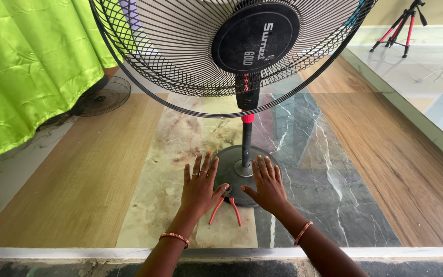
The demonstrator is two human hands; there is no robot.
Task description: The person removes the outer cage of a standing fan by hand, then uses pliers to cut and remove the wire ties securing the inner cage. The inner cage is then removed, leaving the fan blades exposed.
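- A bright green curtain (24,66) is hanging at the left, its folds reaching down to the floor.
- A loose round wire fan guard (102,95) is lying flat on the floor just beside the curtain's edge.
- A tripod (402,25) with red and black legs is standing far off at the upper right on pale tiles.
- Floor panels (80,179) of wood grain and marble pattern are lying side by side.

Black pedestal fan (232,56) upright, round dark base (244,174) on floor; red-handled pliers (225,205) lying against base's near edge.
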